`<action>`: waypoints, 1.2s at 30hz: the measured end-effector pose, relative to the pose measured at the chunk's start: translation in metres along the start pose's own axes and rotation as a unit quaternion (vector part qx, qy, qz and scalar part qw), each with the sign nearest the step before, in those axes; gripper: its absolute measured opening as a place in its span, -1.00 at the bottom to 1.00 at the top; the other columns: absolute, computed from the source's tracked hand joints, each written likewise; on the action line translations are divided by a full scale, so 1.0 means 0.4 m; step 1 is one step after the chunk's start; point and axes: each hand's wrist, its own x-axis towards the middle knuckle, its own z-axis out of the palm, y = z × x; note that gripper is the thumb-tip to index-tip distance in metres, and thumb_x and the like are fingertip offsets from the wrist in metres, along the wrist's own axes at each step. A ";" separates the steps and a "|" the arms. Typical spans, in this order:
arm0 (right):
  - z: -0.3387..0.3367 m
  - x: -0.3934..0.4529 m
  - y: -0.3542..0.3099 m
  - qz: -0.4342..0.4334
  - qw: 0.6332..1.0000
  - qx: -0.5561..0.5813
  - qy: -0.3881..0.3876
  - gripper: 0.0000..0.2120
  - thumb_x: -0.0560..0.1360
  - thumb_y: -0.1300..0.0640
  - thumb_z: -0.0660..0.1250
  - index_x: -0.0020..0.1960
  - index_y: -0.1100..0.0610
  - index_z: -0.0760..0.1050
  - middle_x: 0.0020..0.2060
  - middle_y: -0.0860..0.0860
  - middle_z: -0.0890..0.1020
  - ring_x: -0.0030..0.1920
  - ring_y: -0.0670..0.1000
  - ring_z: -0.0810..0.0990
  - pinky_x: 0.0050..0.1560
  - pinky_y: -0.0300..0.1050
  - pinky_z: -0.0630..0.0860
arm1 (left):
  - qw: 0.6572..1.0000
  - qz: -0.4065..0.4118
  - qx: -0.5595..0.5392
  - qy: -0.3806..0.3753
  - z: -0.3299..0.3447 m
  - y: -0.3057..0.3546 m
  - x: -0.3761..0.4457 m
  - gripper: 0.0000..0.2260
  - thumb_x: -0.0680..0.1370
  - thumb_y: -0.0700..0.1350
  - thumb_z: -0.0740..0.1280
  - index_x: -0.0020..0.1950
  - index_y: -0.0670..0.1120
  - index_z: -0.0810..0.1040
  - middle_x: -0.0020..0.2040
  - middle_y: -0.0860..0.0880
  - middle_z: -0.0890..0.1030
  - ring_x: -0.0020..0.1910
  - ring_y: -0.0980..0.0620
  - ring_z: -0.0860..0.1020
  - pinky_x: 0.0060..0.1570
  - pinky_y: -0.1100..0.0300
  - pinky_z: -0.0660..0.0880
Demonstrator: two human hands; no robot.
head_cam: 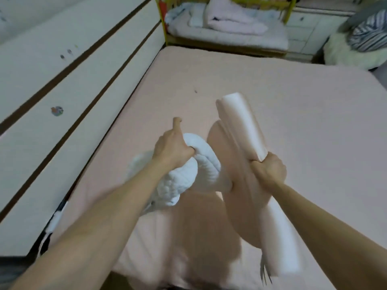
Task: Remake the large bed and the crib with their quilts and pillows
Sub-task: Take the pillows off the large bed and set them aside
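Observation:
The large bed (pixel 282 97) is covered only by a smooth pink sheet. Above its near half my left hand (pixel 172 146) grips a white quilted pillow (pixel 188 178), which is squeezed and bent in my fist. My right hand (pixel 269 169) grips a pink pillow with a white side band (pixel 238 130), held on edge and slanting away from me. The two pillows touch between my hands. At the far end stands the crib (pixel 226 40), holding a folded pale pink quilt (pixel 230 19) and light blue bedding (pixel 180 13).
A white padded headboard with dark stripes (pixel 62 105) runs along the bed's left side. A white drawer cabinet (pixel 307 26) stands behind the crib. At far right a fluffy pale green seat (pixel 351 55) carries striped bedding (pixel 368 36).

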 end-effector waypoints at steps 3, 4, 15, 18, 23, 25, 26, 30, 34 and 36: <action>-0.070 -0.089 0.079 0.093 0.994 0.057 0.023 -0.77 0.39 0.06 0.28 -0.06 0.21 0.45 -0.17 0.13 0.58 -0.11 0.23 0.54 -0.15 -0.04 0.44 | 0.995 0.092 0.019 -0.019 -0.021 0.106 -0.052 -0.20 0.37 -0.03 0.39 0.51 0.07 0.05 0.02 -0.15 0.58 0.01 -0.24 0.53 -0.05 0.04 0.45; -0.093 -0.131 0.110 0.127 0.988 0.079 0.039 -0.76 0.40 0.06 0.28 -0.05 0.22 0.45 -0.15 0.14 0.58 -0.10 0.23 0.53 -0.14 -0.04 0.44 | 0.991 0.125 0.022 -0.031 -0.022 0.147 -0.079 -0.22 0.37 -0.03 0.38 0.50 0.08 0.08 0.04 -0.14 0.59 0.03 -0.23 0.53 -0.02 0.04 0.46; -0.408 -0.544 0.457 0.355 0.885 0.186 0.239 -0.74 0.41 0.06 0.30 0.01 0.21 0.51 -0.17 0.10 0.55 -0.04 0.23 0.55 -0.15 -0.11 0.37 | 0.917 0.367 -0.008 -0.159 0.164 0.548 -0.431 -0.53 0.29 -0.12 0.34 0.20 0.05 0.58 0.12 -0.05 0.65 0.14 -0.14 0.56 0.07 0.12 0.49; -0.503 -0.680 0.582 0.394 0.842 0.200 0.309 -0.65 0.35 0.05 0.32 0.07 0.19 0.54 -0.05 0.17 0.64 0.02 0.25 0.58 -0.05 -0.07 0.47 | 0.885 0.418 -0.027 -0.204 0.230 0.675 -0.570 -0.57 0.27 -0.12 0.33 0.13 0.09 0.60 0.05 -0.03 0.66 0.10 -0.14 0.57 -0.02 0.16 0.45; -0.657 -0.915 0.828 0.474 0.756 0.204 0.403 -0.66 0.33 0.09 0.36 0.06 0.20 0.57 -0.01 0.21 0.65 0.01 0.26 0.59 -0.10 -0.09 0.44 | 0.817 0.503 -0.051 -0.277 0.364 0.885 -0.850 -0.54 0.30 -0.10 0.35 0.18 0.16 0.59 0.13 0.04 0.65 0.15 -0.07 0.57 0.12 0.16 0.47; -0.715 -0.992 0.925 0.496 0.732 0.200 0.421 -0.67 0.33 0.12 0.36 0.06 0.21 0.57 0.00 0.22 0.64 0.01 0.26 0.59 -0.12 -0.10 0.43 | 0.793 0.525 -0.056 -0.304 0.427 0.966 -0.954 -0.56 0.30 -0.09 0.35 0.16 0.16 0.60 0.12 0.04 0.66 0.14 -0.07 0.57 0.11 0.16 0.47; -0.737 -1.027 0.982 0.510 0.718 0.198 0.431 -0.67 0.32 0.12 0.37 0.06 0.21 0.58 0.00 0.22 0.65 0.01 0.25 0.60 -0.10 -0.08 0.45 | 0.780 0.536 -0.055 -0.317 0.465 1.004 -1.003 -0.58 0.31 -0.09 0.36 0.15 0.15 0.60 0.11 0.03 0.66 0.13 -0.07 0.57 0.10 0.16 0.47; -0.861 -1.184 1.230 0.542 0.673 0.214 0.455 -0.66 0.32 0.12 0.35 0.07 0.21 0.56 0.00 0.19 0.64 0.00 0.23 0.60 -0.05 -0.06 0.51 | 0.739 0.560 -0.045 -0.372 0.619 1.190 -1.253 -0.67 0.32 -0.09 0.36 0.06 0.11 0.63 -0.01 0.01 0.68 0.04 -0.09 0.59 -0.02 0.18 0.46; -0.962 -1.275 1.438 0.568 0.640 0.224 0.467 -0.64 0.34 0.12 0.34 0.11 0.22 0.54 0.04 0.17 0.63 0.05 0.22 0.59 0.00 -0.06 0.52 | 0.713 0.577 -0.010 -0.398 0.751 1.336 -1.417 -0.58 0.23 -0.02 0.28 0.08 0.07 0.62 -0.02 -0.01 0.67 0.01 -0.10 0.59 -0.02 0.12 0.52; -0.984 -1.297 1.494 0.571 0.637 0.228 0.465 -0.59 0.32 0.10 0.34 0.14 0.21 0.53 0.07 0.16 0.63 0.08 0.22 0.59 0.04 -0.04 0.53 | 0.702 0.593 -0.007 -0.395 0.786 1.380 -1.452 -0.61 0.28 -0.05 0.30 0.09 0.07 0.62 0.01 -0.02 0.66 0.02 -0.11 0.58 -0.02 0.13 0.51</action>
